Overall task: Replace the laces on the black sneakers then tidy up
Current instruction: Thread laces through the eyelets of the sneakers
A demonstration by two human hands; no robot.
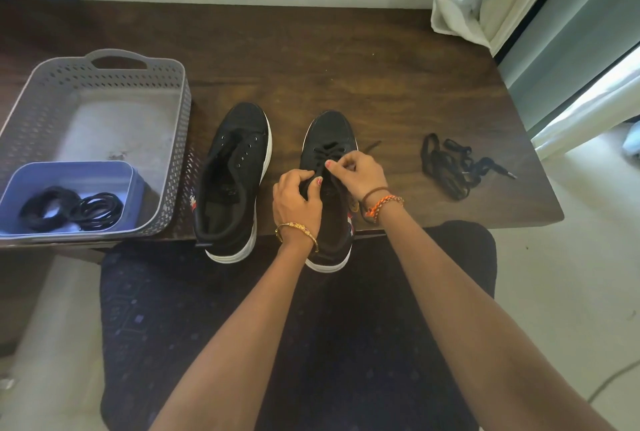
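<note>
Our right hand (358, 176) pinches the black lace (327, 150) at the mid eyelets of the right-side sneaker (329, 188); fingers curled round the strand. Our left hand (297, 200) grips the same shoe's tongue and collar area, thumb and fingers closed on it to steady it. Lower eyelets look crossed and threaded; upper ones we judge not yet done. A free lace end (372, 145) trails off the shoe's far right side onto the wooden table (346, 59).

The left-side sneaker (231, 181) stands just beside it, eyelets bare, no lace in it; both heels overhang the near table edge.

Risks as we see them: heels hang over the edge, so a hard tug on the lace could drag the shoe off the table; uneven pulls would leave one end short for the top eyelets; black on black makes a skipped eyelet easy to miss; the loose lace pile (457, 167), well apart to the right, could get mixed up with a fresh one.

Containers: grey perforated basket (104, 84) at left, touching or nearly touching the left-side sneaker; inside it, near corner, a blue tub (69, 176) holding two black coiled bundles (72, 210), likely laces though we cannot tell; rest of basket floor shows only some specks.
</note>
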